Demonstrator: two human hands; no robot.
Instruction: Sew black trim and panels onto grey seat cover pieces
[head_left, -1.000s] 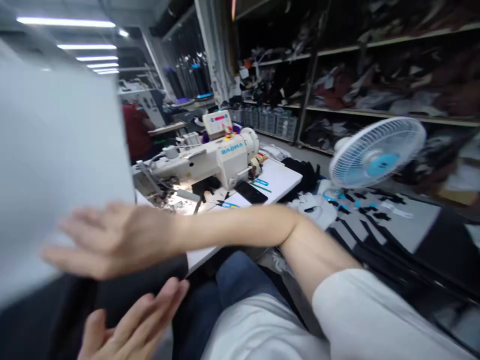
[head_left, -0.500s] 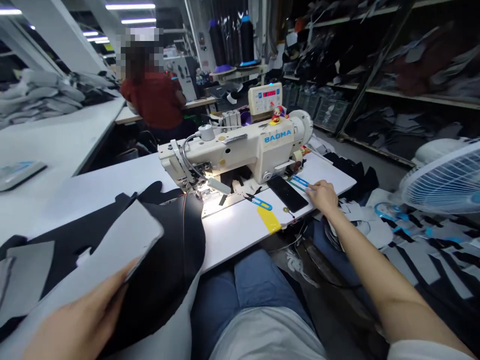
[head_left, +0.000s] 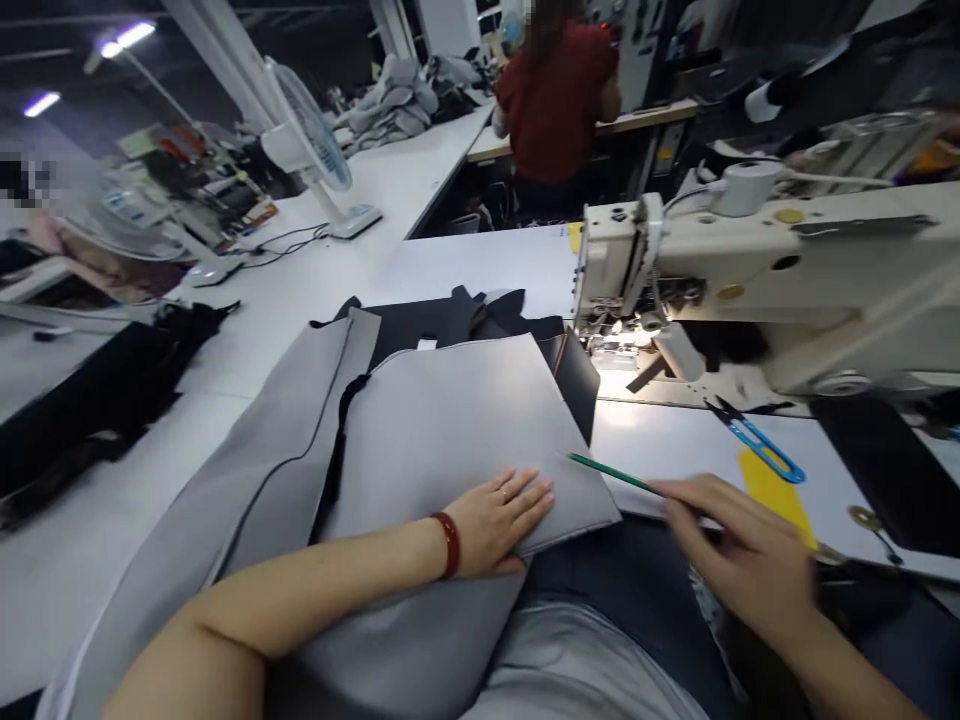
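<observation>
My left hand [head_left: 501,515] lies flat with its fingers spread on a light grey padded fabric panel [head_left: 450,420]. Between the thumb and fingers of my right hand [head_left: 750,550] is a slim green pencil [head_left: 611,471], its tip at the panel's right side. I cannot tell whether the tip touches the fabric. Under the panel, black material [head_left: 577,385] reaches toward the needle area of a sewing machine [head_left: 622,260], whose lamp is lit. More grey fabric [head_left: 292,420] with a dark seam lies to the left.
Blue thread snips [head_left: 757,440], yellow tape [head_left: 776,495] and a black phone [head_left: 889,470] lie on the table's right. A white fan [head_left: 319,140] stands on the far table. A person in a red top [head_left: 559,100] is beyond, with piled grey pieces [head_left: 397,100] to their left.
My view has swung left. My right hand has come from the table's right end to the panel with the pencil. The grey panel now lies flat, and my left hand rests on top of it.
</observation>
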